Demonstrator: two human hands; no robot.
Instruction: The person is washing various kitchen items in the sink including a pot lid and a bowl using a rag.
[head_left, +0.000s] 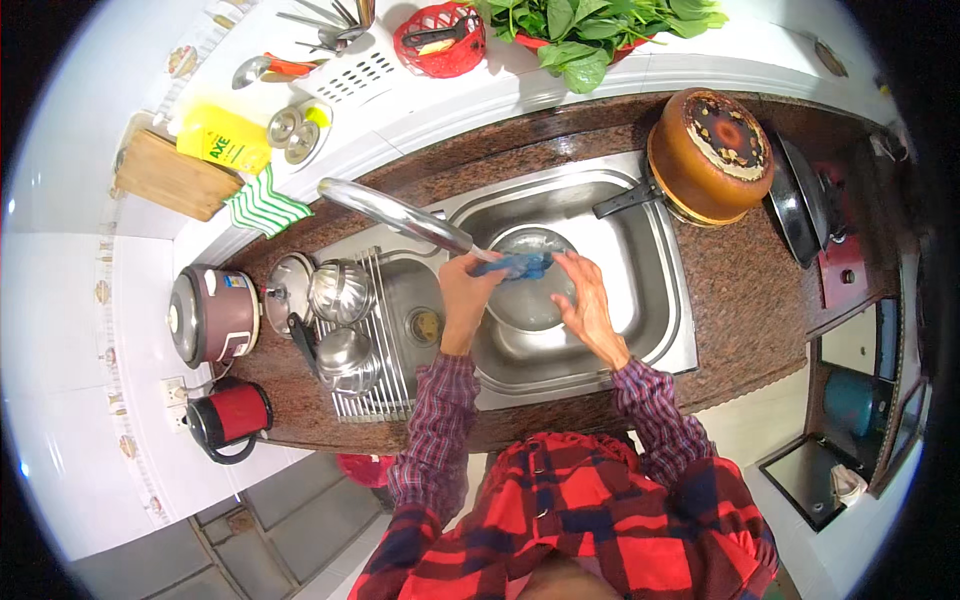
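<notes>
My left hand (469, 296) grips a wet blue item (521, 266), perhaps a cloth or scrubber, just below the metal faucet (397, 214). Water runs from the spout onto it. At its right end are the fingertips of my right hand (589, 300), with the thumb spread away; whether they grip it I cannot tell. Beneath both hands a round metal bowl (525, 319) with water in it stands in the large basin of the stainless steel sink (645, 300). Its rim is partly hidden by my hands.
Metal bowls (349, 367) and a pot lid (289, 292) lie by the rack at left. A rice cooker (217, 315) and red kettle (236, 412) stand farther left. An upturned brown pot (709, 157) reaches its handle over the basin. Leafy greens (592, 37) top the ledge.
</notes>
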